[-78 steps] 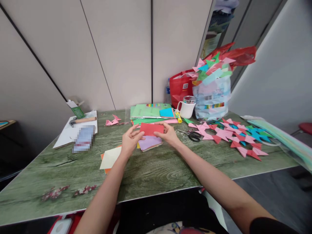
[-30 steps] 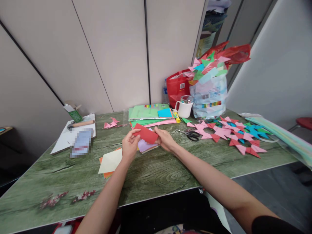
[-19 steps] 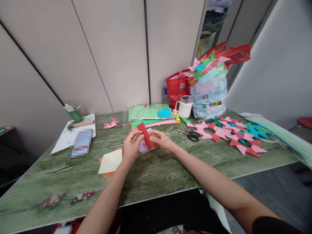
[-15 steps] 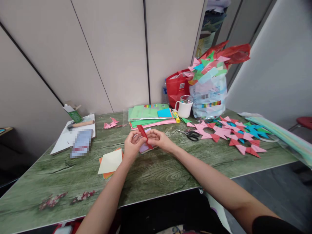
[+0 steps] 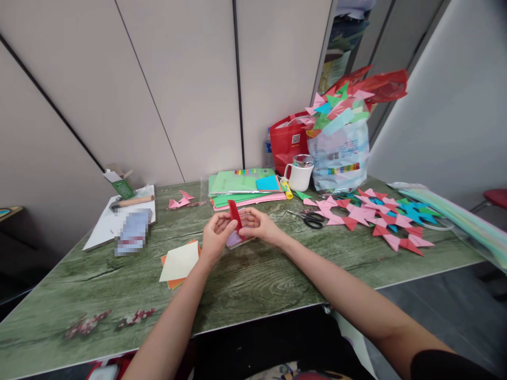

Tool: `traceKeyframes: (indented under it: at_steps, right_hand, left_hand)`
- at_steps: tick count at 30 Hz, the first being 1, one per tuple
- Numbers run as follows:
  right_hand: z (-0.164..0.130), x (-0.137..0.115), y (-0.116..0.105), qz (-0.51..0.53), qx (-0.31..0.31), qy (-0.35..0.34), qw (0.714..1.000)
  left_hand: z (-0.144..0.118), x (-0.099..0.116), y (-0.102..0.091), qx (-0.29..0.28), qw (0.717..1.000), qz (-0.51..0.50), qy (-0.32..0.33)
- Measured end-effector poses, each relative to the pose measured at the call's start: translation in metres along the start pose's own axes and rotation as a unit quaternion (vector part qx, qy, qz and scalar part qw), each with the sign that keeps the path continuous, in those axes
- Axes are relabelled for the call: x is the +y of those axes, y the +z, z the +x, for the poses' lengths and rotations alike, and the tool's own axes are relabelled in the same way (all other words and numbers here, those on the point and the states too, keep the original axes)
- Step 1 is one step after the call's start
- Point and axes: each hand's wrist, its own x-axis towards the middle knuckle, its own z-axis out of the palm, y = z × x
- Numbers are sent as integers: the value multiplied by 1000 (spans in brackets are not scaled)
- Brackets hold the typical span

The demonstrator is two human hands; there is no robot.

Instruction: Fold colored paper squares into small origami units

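A narrow strip of folded red paper [image 5: 234,214] stands nearly upright between my two hands. My left hand [image 5: 217,232] pinches it from the left with thumb and fingers. From the right, my right hand [image 5: 259,228] grips its lower part, the thumb toward the other thumb. Under the hands, a small stack of lilac paper [image 5: 234,239] lies on the table, partly hidden by the fingers. To the left of my left forearm are cream paper squares [image 5: 180,263] over orange ones.
Black-handled scissors [image 5: 311,218] lie right of my hands, beside joined pink and red paper stars [image 5: 364,211]. Behind stand a white mug [image 5: 300,177], a red bag [image 5: 287,145] and a stuffed plastic bag [image 5: 340,158]. Green paper packs [image 5: 241,183] lie ahead; a hammer [image 5: 132,202] is far left.
The red paper strip has turned from a slant to nearly upright between my fingers. Both hands stay in almost the same place.
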Motion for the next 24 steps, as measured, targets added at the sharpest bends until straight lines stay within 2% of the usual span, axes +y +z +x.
traceKeyframes:
  at_steps: [7,11,17,21,24]
  right_hand:
    - [2,-1,0,59,40,26,997]
    - [4,0,-2,70,73,39,994]
    - [4,4,-2,77,81,47,993]
    - [4,3,-6,71,96,3,993]
    - [5,0,-13,29,63,-19,997]
  left_hand:
    - [2,-1,-1,11,997,-75,-24]
    - [3,0,-2,31,996,-81,-23]
    - [3,0,-2,16,996,-74,-41]
    - [5,1,-5,33,993,-94,-56]
    - [8,2,-11,55,988,-120,-75]
